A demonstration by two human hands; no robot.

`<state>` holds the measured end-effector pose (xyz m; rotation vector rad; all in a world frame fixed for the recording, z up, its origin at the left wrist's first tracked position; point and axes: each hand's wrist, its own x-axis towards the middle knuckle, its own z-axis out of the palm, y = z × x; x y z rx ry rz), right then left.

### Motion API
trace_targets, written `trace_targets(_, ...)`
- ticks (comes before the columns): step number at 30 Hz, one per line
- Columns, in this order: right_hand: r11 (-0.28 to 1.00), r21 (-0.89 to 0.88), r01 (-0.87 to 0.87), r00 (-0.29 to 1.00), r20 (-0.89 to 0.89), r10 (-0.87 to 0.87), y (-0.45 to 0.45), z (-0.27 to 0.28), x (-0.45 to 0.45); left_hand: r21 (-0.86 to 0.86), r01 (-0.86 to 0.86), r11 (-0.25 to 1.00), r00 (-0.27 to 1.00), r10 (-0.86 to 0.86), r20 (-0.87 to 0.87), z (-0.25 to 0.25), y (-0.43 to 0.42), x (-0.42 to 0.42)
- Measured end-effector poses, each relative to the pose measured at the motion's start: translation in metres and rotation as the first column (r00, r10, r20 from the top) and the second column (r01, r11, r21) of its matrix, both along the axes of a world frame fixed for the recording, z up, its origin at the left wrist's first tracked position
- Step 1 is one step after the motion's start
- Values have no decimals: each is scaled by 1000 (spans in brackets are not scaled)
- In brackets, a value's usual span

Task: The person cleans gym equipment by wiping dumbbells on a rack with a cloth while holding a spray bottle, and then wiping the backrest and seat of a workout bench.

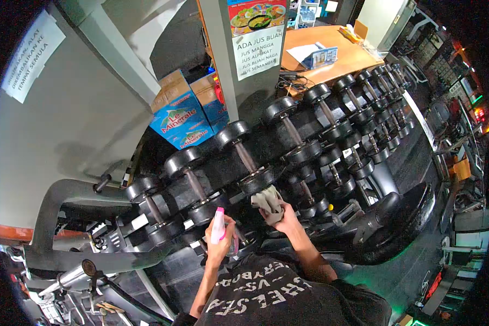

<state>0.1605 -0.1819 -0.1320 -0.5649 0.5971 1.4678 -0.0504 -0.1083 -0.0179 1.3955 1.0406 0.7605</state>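
My left hand is wrapped round a spray bottle with a white and pink head, its nozzle pointing toward the rack. A crumpled grey cloth is gripped in my right hand. The cloth lies against the near end of a black dumbbell on the upper tier; whether it presses on it I cannot tell. Left of that, another dumbbell has its near head just beyond the spray bottle. A further dumbbell rests to the right of the cloth.
The two-tier dumbbell rack runs from lower left to upper right, holding several dumbbells. Behind it stand blue water cartons, a grey post with a paper sign and a wooden desk. A padded bench lies at right.
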Motion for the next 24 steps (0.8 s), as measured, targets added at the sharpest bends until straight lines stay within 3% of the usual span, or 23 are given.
trace_targets(1, 1000, 25, -2, 1000, -11, 3, -3, 4, 2, 6, 13, 1000, 1000, -13, -4, 3, -1, 3)
trace_targets(3, 994, 83, -70, 998, 9, 69, 7, -62, 8, 19, 24, 1000, 1000, -24, -4, 8, -2, 9)
trace_targets(5, 991, 127, 32, 994, -104, -19, 19, -115, 3, 39, 19, 999, 999, -21, 31, 10, -6, 13)
trace_targets(6, 990, -106, -88, 994, 51, 94, 30, -121, 6, 41, 12, 999, 999, -13, 33, 11, -7, 14)
trace_targets(7, 990, -104, -97, 993, 52, 103, 46, -119, 3, 56, 8, 998, 999, -10, 38, 12, -9, 14)
trace_targets(9, 989, -122, 79, 997, 34, -75, 74, -112, -9, 71, -9, 997, 999, 6, 42, 17, -15, 13)
trace_targets(13, 995, -28, 99, 994, -51, -100, 60, -75, -9, 75, -36, 996, 999, 37, -7, 18, -25, 6)
trace_targets(14, 968, 232, 94, 980, -192, -49, 44, -77, -4, 45, -70, 997, 997, 69, 27, 19, -27, 5)
trace_targets(15, 969, 230, 84, 980, -193, -40, 36, -62, -3, 8, -103, 995, 993, 102, 58, 19, -31, 4)
trace_targets(17, 999, -12, -49, 997, -58, 48, 14, 3, -2, 21, -101, 995, 994, 100, 39, 10, -32, 0)
trace_targets(18, 998, -61, -28, 996, -85, 23, 8, 13, 0, 36, -88, 996, 996, 87, 21, 7, -33, -1)
trace_targets(21, 992, -29, -119, 991, -72, 117, 3, -45, 11, 64, -38, 997, 999, 40, -32, 14, -31, -2)
trace_targets(23, 996, -25, -86, 992, -101, 83, 10, -67, 8, 48, -54, 997, 999, 53, 8, 12, -29, 0)
trace_targets(24, 995, 30, -93, 994, 55, 91, 20, -101, 6, 29, -76, 997, 996, 75, 45, 11, -29, 1)
